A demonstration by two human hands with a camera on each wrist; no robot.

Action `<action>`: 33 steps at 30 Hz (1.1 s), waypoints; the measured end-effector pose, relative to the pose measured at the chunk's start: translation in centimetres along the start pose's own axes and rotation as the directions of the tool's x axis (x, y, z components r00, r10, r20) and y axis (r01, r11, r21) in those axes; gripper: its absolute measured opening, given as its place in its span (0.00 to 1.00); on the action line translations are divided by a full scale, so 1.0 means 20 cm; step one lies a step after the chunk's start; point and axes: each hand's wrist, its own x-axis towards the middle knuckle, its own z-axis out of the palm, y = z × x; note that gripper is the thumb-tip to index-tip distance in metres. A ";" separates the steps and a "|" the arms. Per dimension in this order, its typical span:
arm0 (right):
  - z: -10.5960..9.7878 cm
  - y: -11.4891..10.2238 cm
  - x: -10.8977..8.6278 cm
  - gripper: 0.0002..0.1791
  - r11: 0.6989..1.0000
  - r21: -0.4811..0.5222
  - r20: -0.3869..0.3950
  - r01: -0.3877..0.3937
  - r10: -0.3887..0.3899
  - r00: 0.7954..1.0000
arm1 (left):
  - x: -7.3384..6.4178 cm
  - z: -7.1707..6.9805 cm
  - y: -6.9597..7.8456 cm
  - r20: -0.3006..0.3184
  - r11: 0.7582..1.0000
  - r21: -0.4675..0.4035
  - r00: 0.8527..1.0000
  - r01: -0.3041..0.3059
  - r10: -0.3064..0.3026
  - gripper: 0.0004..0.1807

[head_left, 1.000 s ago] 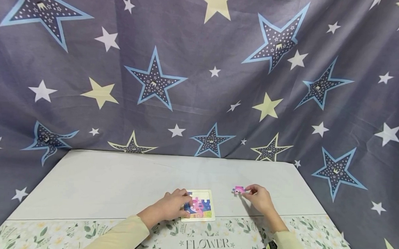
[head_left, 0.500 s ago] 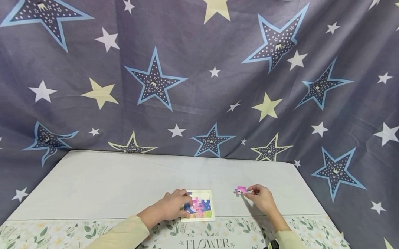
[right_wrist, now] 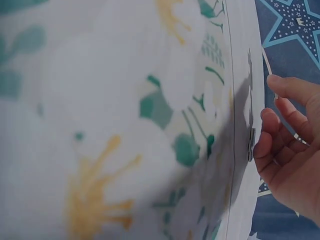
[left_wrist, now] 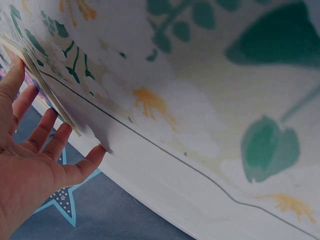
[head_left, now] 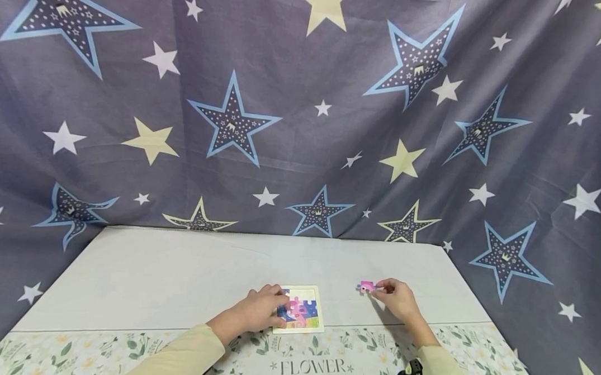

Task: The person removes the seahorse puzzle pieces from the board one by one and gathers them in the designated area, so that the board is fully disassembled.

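Observation:
A framed jigsaw puzzle (head_left: 317,325) lies on the table in the head view, its pieces showing a pink figure on blue and green. My left hand (head_left: 257,308) rests over its left side, covering part of the picture. In the left wrist view the fingers are spread, with the thumb (left_wrist: 14,75) on the frame's edge (left_wrist: 55,102). To the right of the frame, my right hand (head_left: 395,298) pinches a pink puzzle piece (head_left: 365,286) with a printed eye between thumb and index finger. The right wrist view shows this piece (right_wrist: 268,61) edge-on, above the table.
A small dark thin item (right_wrist: 251,145) lies on the white table surface beside the curled right fingers. The table (head_left: 191,272) is white at the back, with a floral cloth (head_left: 343,354) at the front. Behind it hangs a star-patterned curtain (head_left: 286,58).
The right hand has drifted slightly to the right with the pink puzzle piece, away from the frame. The left hand and the framed puzzle have stayed in place.

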 end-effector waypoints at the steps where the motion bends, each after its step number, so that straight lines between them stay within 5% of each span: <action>1: 0.00 0.00 0.00 0.14 1.000 -0.001 -0.002 -0.002 0.002 1.000 | 0.00 0.00 0.00 0.000 1.000 0.001 1.000 0.001 -0.001 0.19; 33: -0.04 0.07 0.01 0.15 0.997 0.026 0.011 -0.071 0.070 0.997 | 0.01 0.00 -0.01 0.021 1.000 -0.026 1.000 -0.005 0.005 0.20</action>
